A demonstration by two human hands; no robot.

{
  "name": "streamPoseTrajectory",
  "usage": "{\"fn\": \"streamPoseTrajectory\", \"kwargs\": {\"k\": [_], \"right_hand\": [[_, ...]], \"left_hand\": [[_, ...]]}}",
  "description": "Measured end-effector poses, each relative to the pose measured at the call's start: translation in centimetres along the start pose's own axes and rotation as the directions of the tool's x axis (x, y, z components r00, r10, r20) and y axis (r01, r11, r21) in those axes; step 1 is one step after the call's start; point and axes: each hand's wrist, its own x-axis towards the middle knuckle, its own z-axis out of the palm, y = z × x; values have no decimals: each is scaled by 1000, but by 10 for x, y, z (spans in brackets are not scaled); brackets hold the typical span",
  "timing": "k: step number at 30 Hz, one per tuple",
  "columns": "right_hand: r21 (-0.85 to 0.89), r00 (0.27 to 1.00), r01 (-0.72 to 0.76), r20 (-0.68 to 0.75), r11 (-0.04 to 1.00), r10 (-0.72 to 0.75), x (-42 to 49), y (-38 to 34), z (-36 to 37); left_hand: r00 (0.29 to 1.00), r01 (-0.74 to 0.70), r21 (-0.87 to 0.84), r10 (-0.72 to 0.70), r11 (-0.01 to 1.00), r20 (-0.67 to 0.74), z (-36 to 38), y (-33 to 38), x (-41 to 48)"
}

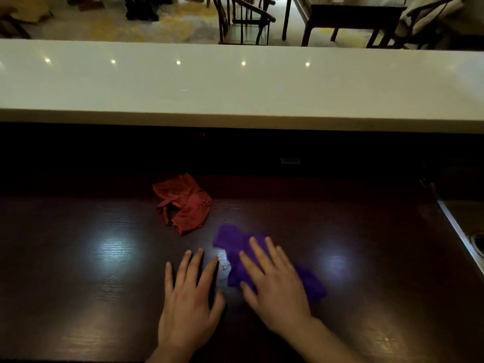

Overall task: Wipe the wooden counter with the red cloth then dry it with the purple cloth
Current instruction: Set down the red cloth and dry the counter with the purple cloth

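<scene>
The dark wooden counter (pixel 78 284) fills the lower half of the view. A crumpled red cloth (pixel 183 203) lies on it near the middle, with no hand on it. The purple cloth (pixel 230 239) is spread just right of centre. My right hand (pixel 272 281) presses flat on the purple cloth, fingers spread, covering its middle. My left hand (pixel 190 292) rests flat on the bare wood just left of the purple cloth, fingers apart and holding nothing. A small wet or shiny patch (pixel 222 260) shows between the two hands.
A raised white bar top (pixel 235 82) runs across behind the counter. A metal sink edge (pixel 461 231) borders the counter at the right. Dark chairs and tables (pixel 246 19) stand in the room beyond.
</scene>
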Motion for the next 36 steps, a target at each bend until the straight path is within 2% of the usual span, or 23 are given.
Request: {"fn": "streamPoseTrajectory", "kwargs": {"k": [2, 3, 4, 6, 8, 11, 12, 14, 16, 18, 21, 23, 25, 26, 29, 32, 34, 36], "right_hand": [[-24, 986, 166, 30, 986, -165, 3, 13, -6], [-71, 984, 176, 15, 982, -175, 14, 30, -10], [-104, 992, 125, -4, 987, -126, 30, 48, -16], [-85, 996, -89, -27, 992, 87, 70, 73, -27], [-78, 959, -284, -47, 956, 281, 113, 73, -26], [-51, 919, -394, -48, 918, 391, 173, 43, -26], [-34, 930, -368, -34, 929, 367, 186, 28, -27], [-37, 977, -215, -3, 976, 215, 190, -2, -21], [-20, 997, -63, 35, 998, 63, 157, -23, -15], [23, 999, 4, 41, 1000, -5, 102, -29, -13], [18, 999, -41, 6, 999, 41, 24, -29, -11], [19, 983, -181, -9, 983, 182, -3, -47, -5], [48, 965, -260, -24, 964, 262, -6, -80, -1], [44, 972, -234, -29, 971, 235, -3, -98, 2], [1, 999, -28, -29, 1000, 28, 2, -130, 16], [-18, 990, 138, 9, 990, -138, 5, -98, 11], [-66, 996, 74, -35, 995, -77, 2, -47, -2], [-95, 978, -182, -120, 979, 170, -9, 25, -15]], "left_hand": [[1000, 0, -36, -1, 999, -26, 1, -2, 0], [999, 1, -39, -3, 999, -33, 2, -3, -1], [999, 3, -35, -4, 999, -33, 2, -3, 0], [1000, 11, -15, -11, 1000, -23, 2, -2, 1], [1000, 17, 15, -17, 1000, -5, 1, 0, 1], [1000, 24, 25, -24, 999, -5, -1, 2, 0], [1000, 24, 18, -24, 1000, -15, -1, 2, 0], [999, 23, -3, -23, 1000, -33, -3, 2, -1], [998, 11, -35, -13, 999, -54, -5, 2, -3], [996, 10, -110, -20, 994, -90, -10, 0, -6], [983, 58, -302, -107, 952, -150, -18, -6, -8], [983, 85, -345, -136, 935, -126, -27, -13, -11], [989, 70, -268, -103, 961, -109, -35, -29, -18], [991, 64, -199, -85, 978, -101, -38, -40, -23], [989, 122, -29, -123, 992, -76, -43, -77, -36], [984, 160, 4, -159, 987, -81, -41, -87, -42], [984, 156, 4, -155, 988, -94, -38, -86, -42], [983, 161, 8, -160, 987, -96, -36, -87, -42]]}}
